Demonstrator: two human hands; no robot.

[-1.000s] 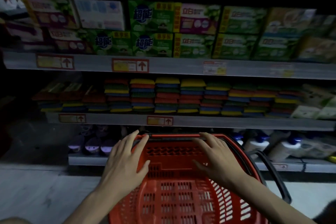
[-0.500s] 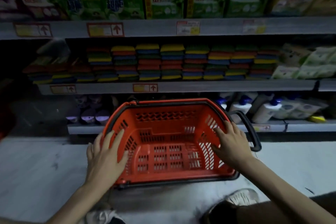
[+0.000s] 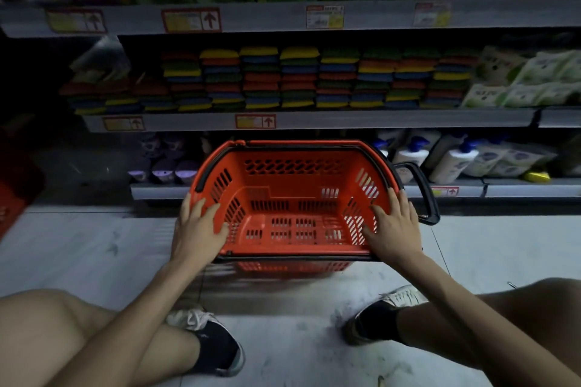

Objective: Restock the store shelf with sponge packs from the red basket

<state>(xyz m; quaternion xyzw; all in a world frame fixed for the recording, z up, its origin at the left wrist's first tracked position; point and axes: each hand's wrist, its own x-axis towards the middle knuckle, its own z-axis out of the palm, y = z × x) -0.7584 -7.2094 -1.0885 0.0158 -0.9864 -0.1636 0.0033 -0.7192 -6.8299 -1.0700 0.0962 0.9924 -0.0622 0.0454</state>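
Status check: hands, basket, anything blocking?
Fingers spread, left hand and right hand rest on red basket side rims. Basket empty. sponge packs stacked on middle shelf. Nothing blocking.

Dim overall; left end of the shelves [image 3: 103, 122] goes nearly black. Pale floor [image 3: 78, 254] catches most light. Wide-angle lens bends the edges, w/ slight motion blur throughout.

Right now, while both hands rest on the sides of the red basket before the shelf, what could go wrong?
1. The red basket looks empty; no packs show inside, so there may be nothing to stock.
2. The sponge packs on the shelf already stack high, close to the board above; more could slide off.
3. The black handle juts toward the bottles and might knock them.
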